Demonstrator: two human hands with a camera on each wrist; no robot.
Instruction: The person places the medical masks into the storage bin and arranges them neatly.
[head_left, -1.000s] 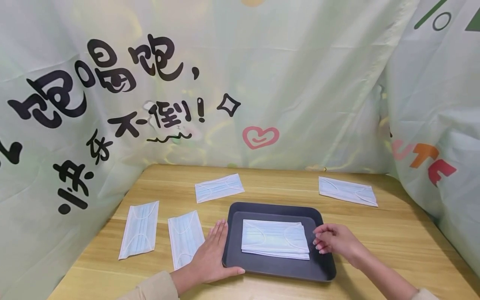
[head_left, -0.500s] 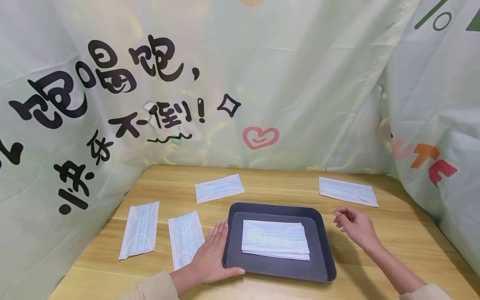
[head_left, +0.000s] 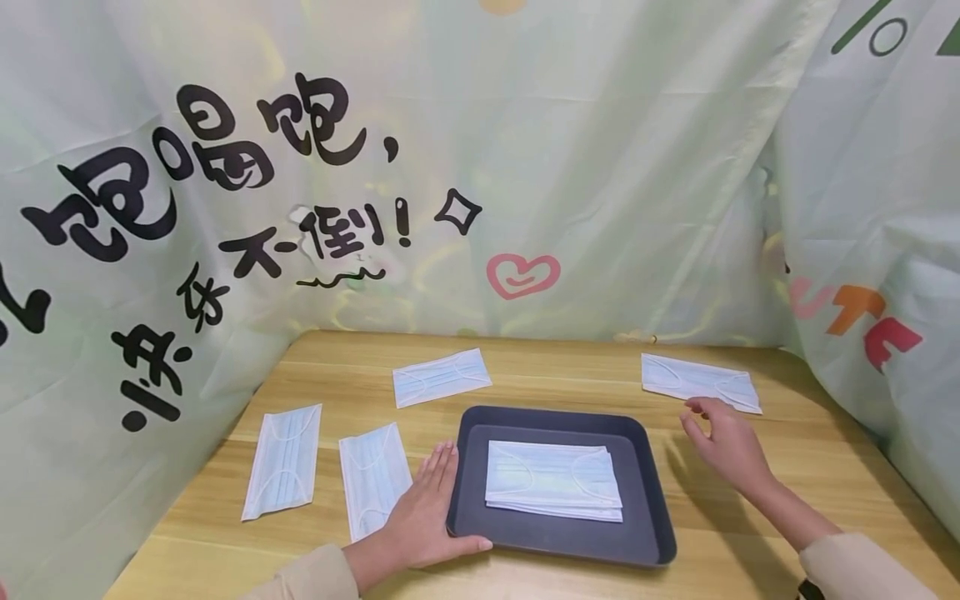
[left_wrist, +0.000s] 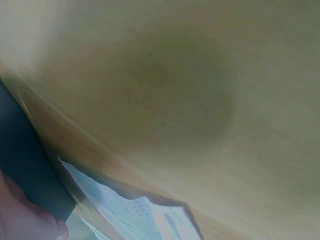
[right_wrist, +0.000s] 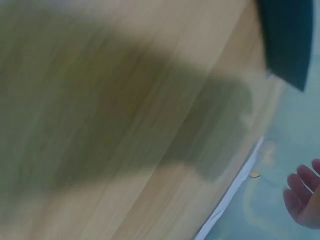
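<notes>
A dark grey tray (head_left: 555, 548) stands on the table with a small stack of pale blue face masks (head_left: 553, 479) in it. My left hand (head_left: 427, 515) lies against the tray's left side, fingers straight along the rim and thumb spread towards the front corner. Nothing is in my right hand (head_left: 727, 442), which hovers with loosely bent fingers right of the tray. Just beyond its fingertips a single face mask (head_left: 693, 379) lies flat at the back right. In the right wrist view, the right hand (right_wrist: 305, 195) shows only partly.
One face mask (head_left: 442, 377) lies behind the tray. Two more, a left mask (head_left: 283, 462) and a nearer mask (head_left: 371, 471) partly behind my left hand, lie on the wooden table (head_left: 202, 517). A printed curtain (head_left: 637, 167) closes off the back and sides.
My right hand has moved from over the tray's right edge, outward and back to near the far right mask. The left hand and tray have stayed in place.
</notes>
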